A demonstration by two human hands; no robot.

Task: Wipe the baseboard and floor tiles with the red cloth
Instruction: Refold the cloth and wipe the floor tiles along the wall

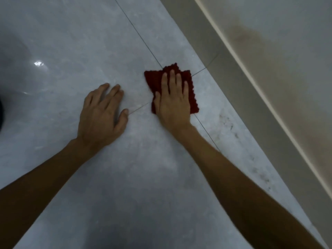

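A dark red cloth (pixel 154 79) lies flat on the grey floor tiles (pixel 75 51), right where the grout lines cross. My right hand (pixel 173 99) presses down on it with fingers spread, covering most of the cloth. Flat on the bare tile to the left of the cloth rests my left hand (pixel 102 114), palm down and holding nothing. The grey baseboard (pixel 239 83) runs diagonally along the right, a short way beyond the cloth.
Above the baseboard the pale wall (pixel 287 60) carries a brownish stain. Dark smudges (pixel 231 126) mark the tile between my right forearm and the baseboard. A dark shape (pixel 1 112) sits at the left edge.
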